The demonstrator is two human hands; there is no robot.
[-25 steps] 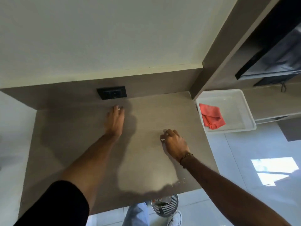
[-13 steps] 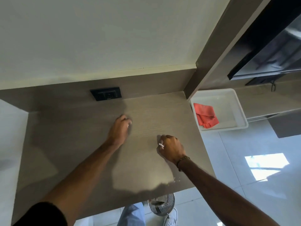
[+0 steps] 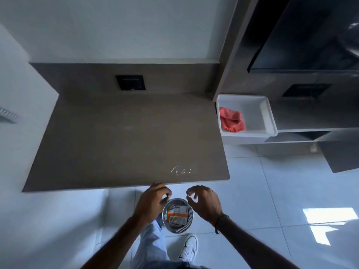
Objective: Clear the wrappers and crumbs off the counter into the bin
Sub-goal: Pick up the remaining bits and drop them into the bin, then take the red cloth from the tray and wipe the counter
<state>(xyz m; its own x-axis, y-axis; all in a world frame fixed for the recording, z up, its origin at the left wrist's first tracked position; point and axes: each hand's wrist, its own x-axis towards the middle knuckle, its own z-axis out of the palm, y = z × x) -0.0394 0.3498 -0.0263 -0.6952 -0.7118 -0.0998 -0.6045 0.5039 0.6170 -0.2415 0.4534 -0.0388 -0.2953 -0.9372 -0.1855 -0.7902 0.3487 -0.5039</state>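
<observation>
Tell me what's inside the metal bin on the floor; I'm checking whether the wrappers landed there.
The bin holds an orange-and-white wrapper. Anything beneath it is covered; the left hand hides the rim's left edge.

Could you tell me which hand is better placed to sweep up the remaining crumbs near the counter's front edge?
Right hand: the pale crumbs lie almost directly beyond it; the left hand sits further aside.
</observation>
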